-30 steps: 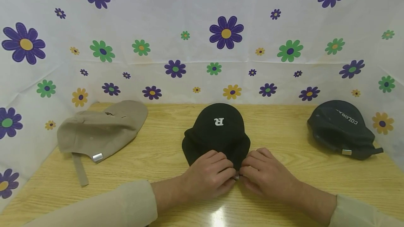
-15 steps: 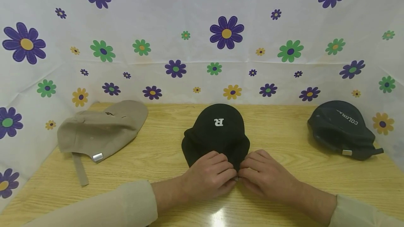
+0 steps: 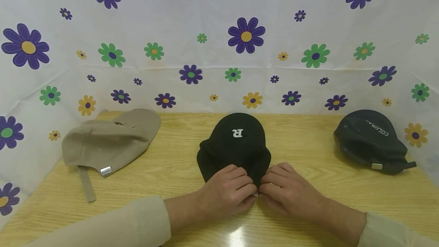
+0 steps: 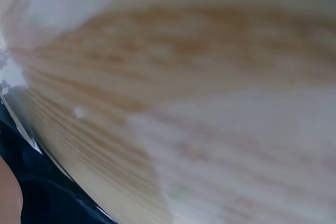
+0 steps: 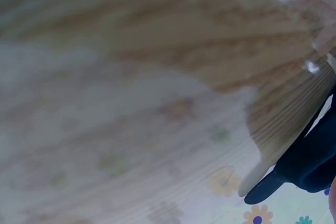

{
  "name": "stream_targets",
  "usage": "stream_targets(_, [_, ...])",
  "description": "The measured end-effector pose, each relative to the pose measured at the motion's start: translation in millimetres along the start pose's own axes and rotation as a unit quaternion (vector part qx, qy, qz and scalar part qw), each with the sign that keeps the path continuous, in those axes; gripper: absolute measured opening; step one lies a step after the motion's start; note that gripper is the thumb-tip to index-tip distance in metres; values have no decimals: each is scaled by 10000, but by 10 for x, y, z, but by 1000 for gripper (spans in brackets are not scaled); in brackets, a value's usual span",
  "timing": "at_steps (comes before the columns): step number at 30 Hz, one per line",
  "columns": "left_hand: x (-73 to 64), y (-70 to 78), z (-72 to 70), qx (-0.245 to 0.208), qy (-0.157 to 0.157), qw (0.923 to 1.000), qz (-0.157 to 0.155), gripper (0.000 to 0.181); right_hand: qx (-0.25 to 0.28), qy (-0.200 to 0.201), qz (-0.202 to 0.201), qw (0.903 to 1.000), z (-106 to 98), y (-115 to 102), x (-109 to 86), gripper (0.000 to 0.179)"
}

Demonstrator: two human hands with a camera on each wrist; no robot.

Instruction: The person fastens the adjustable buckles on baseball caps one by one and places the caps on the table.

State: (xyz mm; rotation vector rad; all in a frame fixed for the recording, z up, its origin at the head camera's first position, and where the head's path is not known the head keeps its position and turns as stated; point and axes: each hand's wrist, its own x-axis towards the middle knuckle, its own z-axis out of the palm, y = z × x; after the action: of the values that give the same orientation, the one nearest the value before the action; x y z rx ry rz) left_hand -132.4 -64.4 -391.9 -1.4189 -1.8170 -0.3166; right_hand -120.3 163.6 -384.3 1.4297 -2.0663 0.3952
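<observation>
A black baseball cap [image 3: 236, 151] with a white letter R lies mid-table, its back edge toward me. At that edge both hands meet, fingertips almost touching. My left hand [image 3: 228, 191] pinches the cap's back strap beside a small metal buckle [image 3: 255, 193]. From the other side my right hand [image 3: 293, 193] pinches the strap with curled fingers. The strap itself is mostly hidden under the fingers. In the right wrist view the cap's dark brim [image 5: 265, 186] sticks out; the left wrist view catches only part of the dark cap [image 4: 52, 187].
On the left of the wooden table [image 3: 178, 140] lies a beige cap [image 3: 106, 144], its strap hanging loose from a silver buckle. A dark navy cap [image 3: 370, 140] with white lettering sits at the right. A flowered cloth [image 3: 219, 18] walls the back and sides.
Both hands stay at the cap's back edge. The buckle between them shows less than a second ago, and the right fingers have shifted slightly left toward it.
</observation>
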Motion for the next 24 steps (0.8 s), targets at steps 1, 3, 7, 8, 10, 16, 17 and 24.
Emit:
stream_targets(1, [-1,0,0,-9,1,10000,4,7,0,-11,11,10000,-1,1,-1,16])
stream_targets(3, [-2,-1,1,-36,0,10000,5,7,5,-32,43,10000,-2,3,-2,14])
stream_targets(7, [-3,-5,2,-84,-3,10000,20,6,30,-85,113,9999,-7,7,-8,9])
stream_targets(8, [-3,-6,2,-93,-6,10000,21,6,36,-91,127,9999,-8,7,-9,8])
stream_targets(10, [-2,-6,4,-101,3,9999,36,6,44,-102,145,9998,-11,7,-10,8])
stream_targets(16, [1,-11,9,-92,30,9999,92,9,13,-42,132,9999,-19,0,-3,19])
stream_targets(17, [2,-12,8,-92,25,9999,95,10,9,-22,124,9999,-20,-2,-1,20])
stream_targets(24, [11,-12,-2,-119,-9,9999,71,9,-63,90,48,9999,-19,0,2,23])
